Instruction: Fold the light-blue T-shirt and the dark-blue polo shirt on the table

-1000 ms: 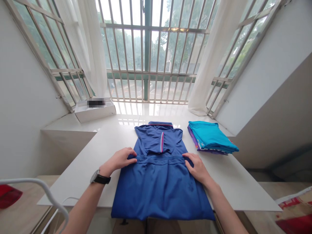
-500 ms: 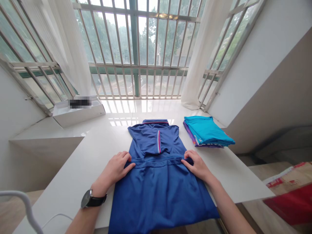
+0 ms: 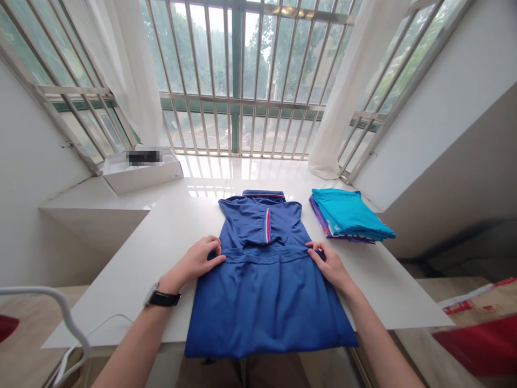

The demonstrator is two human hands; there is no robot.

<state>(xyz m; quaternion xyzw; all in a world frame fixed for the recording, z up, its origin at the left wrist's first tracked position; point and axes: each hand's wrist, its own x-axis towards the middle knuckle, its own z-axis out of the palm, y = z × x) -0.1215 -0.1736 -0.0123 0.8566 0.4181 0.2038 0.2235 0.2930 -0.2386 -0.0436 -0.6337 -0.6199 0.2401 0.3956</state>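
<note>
A dark blue polo shirt (image 3: 264,291) lies on the white table (image 3: 161,253), its sleeves folded inward and its bottom hem doubled up to mid-length. My left hand (image 3: 198,260) pinches the left end of that hem. My right hand (image 3: 330,262) pinches the right end. Both hands press fabric at the shirt's edges, with fingers curled onto the cloth. A black watch (image 3: 160,297) sits on my left wrist. The shirt's lower fold hangs slightly over the table's near edge.
A stack of folded shirts (image 3: 349,221), turquoise on top, lies at the table's right. A white box (image 3: 141,170) rests on the window ledge at the left. A white hanger (image 3: 60,318) is at lower left, and a red bag (image 3: 480,339) at lower right.
The view shifted a little. Both hands stay at the doubled hem's ends, nudged slightly further up the shirt; the fold line sits marginally closer to the sleeves.
</note>
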